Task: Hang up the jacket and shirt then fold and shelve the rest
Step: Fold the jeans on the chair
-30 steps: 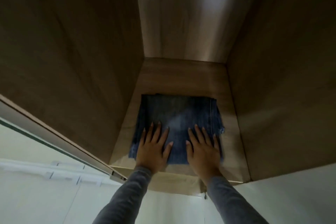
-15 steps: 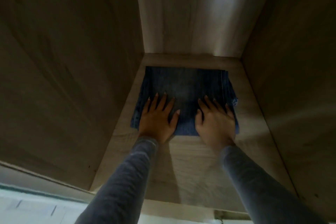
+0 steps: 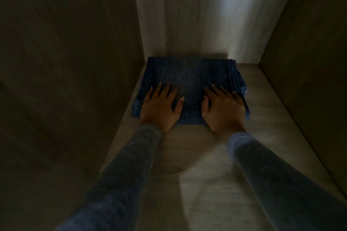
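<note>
Denim, folded jeans (image 3: 189,78) lie at shelf (image 3: 212,184) back, prob. touching rear wall (image 3: 180,15). L hand (image 3: 159,108) & R hand (image 3: 223,110) flat on it, fingers spread, gripping nothing.

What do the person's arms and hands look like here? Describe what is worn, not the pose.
Both arms are covered by long, close-fitting sleeves of grey, faintly mottled fabric, each ending in a narrow cuff at the wrist. The left hand and right hand are bare: no gloves, and no rings, watch or bracelets show. The nails look fairly long and unpainted, though the dim, blurred picture leaves that uncertain.
</note>
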Demonstrator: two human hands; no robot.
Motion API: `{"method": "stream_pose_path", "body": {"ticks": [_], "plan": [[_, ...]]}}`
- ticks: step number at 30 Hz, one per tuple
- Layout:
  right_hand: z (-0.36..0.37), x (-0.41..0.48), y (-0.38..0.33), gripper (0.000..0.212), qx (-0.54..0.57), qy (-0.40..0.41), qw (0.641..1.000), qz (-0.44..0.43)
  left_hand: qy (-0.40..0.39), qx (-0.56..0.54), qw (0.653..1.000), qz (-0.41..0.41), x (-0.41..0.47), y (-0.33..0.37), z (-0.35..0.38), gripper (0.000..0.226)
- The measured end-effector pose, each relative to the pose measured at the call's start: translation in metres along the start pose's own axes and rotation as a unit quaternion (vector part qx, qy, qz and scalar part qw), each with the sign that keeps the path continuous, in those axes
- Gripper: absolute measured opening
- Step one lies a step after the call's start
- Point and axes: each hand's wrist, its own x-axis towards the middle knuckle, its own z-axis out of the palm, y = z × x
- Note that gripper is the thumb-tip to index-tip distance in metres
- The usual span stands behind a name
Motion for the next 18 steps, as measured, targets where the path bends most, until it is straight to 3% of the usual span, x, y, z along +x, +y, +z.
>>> {"method": "stream_pose_path", "body": {"ticks": [6,18], "plan": [[0.010,0.027,0.002,0.047,-0.002,-0.033,0.999,-0.001,-0.002,-0.002,1.000,0.005,0.030,-0.008,0.009,0.062],[0.015,0.038,-0.005,0.036,-0.032,0.009,0.999,0.006,0.054,0.031,0.998,-0.032,0.038,-0.002,0.016,0.052]]}}
